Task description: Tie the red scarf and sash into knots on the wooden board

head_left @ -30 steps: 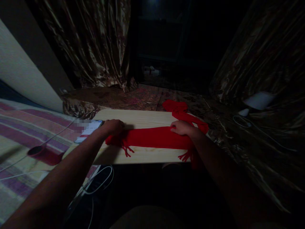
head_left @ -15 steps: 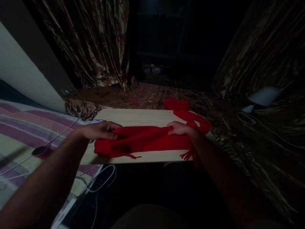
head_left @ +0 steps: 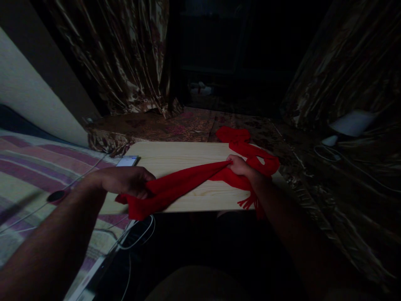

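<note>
A long red scarf (head_left: 184, 183) with fringed ends is stretched at a slant over a pale wooden board (head_left: 175, 152). My left hand (head_left: 130, 182) is closed on its left part, where the cloth hangs in folds over the board's near edge. Pinching the cloth farther right and a little higher is my right hand (head_left: 238, 165). More of the scarf lies beneath and beyond that hand, looped at the board's right side and trailing off its far corner. Fringe strands show beside my right forearm. My left fingertips are partly hidden by dark shadow.
A phone with a lit screen (head_left: 128, 161) lies at the board's left end. The striped bed (head_left: 28, 167) is on the left, with white cables (head_left: 152, 234) and a small dark round object (head_left: 56, 196). To the right stands a white lamp (head_left: 354, 123). Patterned curtains (head_left: 138, 62) hang behind.
My left hand has drawn the scarf's left part toward me and down, past the near edge. My right hand has moved slightly right, and the flat cloth is now a narrow slanted band.
</note>
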`<state>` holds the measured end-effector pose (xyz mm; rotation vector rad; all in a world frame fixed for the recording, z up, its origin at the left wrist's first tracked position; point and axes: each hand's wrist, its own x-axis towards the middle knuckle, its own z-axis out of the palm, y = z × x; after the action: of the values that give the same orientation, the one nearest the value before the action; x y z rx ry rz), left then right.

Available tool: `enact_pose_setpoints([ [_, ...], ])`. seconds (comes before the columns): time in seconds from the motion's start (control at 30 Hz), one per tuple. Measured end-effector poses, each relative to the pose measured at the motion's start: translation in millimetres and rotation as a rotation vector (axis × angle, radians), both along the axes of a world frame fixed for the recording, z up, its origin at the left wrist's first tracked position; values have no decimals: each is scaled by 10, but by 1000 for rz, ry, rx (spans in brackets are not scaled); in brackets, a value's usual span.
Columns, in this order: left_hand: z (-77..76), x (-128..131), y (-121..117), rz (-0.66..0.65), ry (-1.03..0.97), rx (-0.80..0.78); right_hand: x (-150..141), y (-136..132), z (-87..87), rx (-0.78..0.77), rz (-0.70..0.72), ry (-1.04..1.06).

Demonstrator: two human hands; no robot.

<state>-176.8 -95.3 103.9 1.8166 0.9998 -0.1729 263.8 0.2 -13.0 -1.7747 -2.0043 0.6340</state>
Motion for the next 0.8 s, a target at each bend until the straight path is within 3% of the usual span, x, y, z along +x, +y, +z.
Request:
enact_pose_setpoints([
  [0.1, -80, -104, 18, 51, -54, -34, 86, 4, 68, -115, 0, 143],
  [0.2, -168, -284, -5, 137, -257, -45, 228, -37, 205, -387, 146, 305],
  [0.27, -212, -391, -17, 282, -478, -12, 323, -71, 311, -537, 260, 409],
  [0.33, -239, -443, 29, 443, -606, 38, 382, -86, 408, -589, 312, 470],
  [0.43, -283, -406, 247, 313, -260, 19, 368, -54, 504, -551, 293, 323],
  [0.53, -386, -308, 513, 161, 159, 219, 261, 4, 519, -422, 230, -109],
  [0.6, -478, -266, 628, 104, 338, 289, 186, 27, 493, -314, 196, -365],
  [0.67, -565, -263, 675, 77, 398, 281, 137, 36, 457, -260, 185, -494],
  [0.8, -682, -359, 640, 78, 344, 316, 131, 49, 409, -212, 164, -553],
])
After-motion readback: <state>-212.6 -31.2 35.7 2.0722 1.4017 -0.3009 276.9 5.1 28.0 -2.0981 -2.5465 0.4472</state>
